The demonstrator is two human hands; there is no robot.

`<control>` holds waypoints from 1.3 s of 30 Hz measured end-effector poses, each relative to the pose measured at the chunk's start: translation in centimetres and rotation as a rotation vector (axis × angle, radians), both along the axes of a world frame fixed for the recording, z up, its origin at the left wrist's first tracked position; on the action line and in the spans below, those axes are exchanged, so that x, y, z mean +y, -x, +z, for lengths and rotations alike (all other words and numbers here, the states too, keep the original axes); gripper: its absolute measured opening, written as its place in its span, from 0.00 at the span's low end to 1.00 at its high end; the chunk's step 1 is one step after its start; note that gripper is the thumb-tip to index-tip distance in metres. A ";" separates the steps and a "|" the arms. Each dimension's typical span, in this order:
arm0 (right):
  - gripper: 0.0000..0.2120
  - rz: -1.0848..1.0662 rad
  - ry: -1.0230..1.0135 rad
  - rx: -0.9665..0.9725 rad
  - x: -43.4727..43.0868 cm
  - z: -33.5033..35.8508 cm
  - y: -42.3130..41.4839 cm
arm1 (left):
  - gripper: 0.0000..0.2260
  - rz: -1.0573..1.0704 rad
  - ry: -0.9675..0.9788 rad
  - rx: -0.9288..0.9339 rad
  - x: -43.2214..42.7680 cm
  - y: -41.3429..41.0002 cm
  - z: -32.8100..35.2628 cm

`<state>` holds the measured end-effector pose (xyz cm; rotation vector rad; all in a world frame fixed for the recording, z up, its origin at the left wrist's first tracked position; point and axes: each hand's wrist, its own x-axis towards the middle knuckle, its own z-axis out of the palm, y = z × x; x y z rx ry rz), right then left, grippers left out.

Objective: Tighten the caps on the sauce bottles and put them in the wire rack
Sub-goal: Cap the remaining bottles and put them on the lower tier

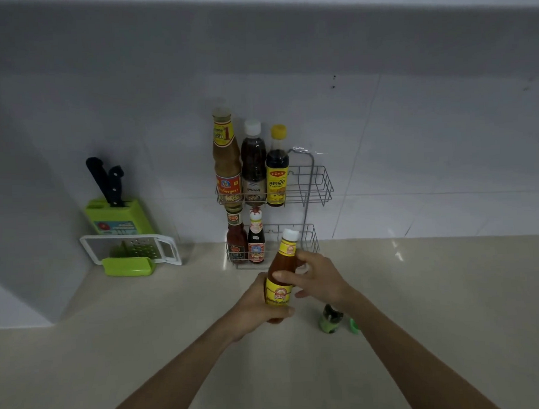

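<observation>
Both hands hold an orange sauce bottle [282, 264] with a yellow label and a white cap, tilted in front of the wire rack [318, 185]. My left hand [257, 310] grips its lower body. My right hand [316, 278] wraps its shoulder below the cap. The two-tier rack stands against the tiled wall: three bottles [253, 163] fill the left of the upper tier, two smaller bottles [246, 239] the left of the lower tier. A small green bottle [329, 319] stands uncapped on the counter, its green cap [354, 326] beside it.
A green knife block [120, 215] with two black-handled knives stands at the left by the wall. A white and green grater [131, 250] lies in front of it. The beige counter [435, 289] stretches right; the right sides of both rack tiers hold nothing.
</observation>
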<state>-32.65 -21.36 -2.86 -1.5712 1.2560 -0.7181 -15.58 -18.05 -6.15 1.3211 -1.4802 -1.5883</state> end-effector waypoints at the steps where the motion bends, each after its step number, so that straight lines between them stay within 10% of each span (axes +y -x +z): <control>1: 0.17 -0.053 0.051 -0.008 -0.7 -0.4 -0.2 | 0.38 -0.016 -0.002 -0.031 -1.2 -0.6 0.1; 8: 0.20 -0.393 0.274 -0.047 -6.7 -3.4 -1.5 | 0.43 0.249 -0.048 -0.208 -8.4 -5.4 -0.1; 39: 0.21 -0.139 0.055 0.451 -15.0 -7.1 -5.1 | 0.47 0.196 0.004 -0.239 -13.1 -8.4 -4.5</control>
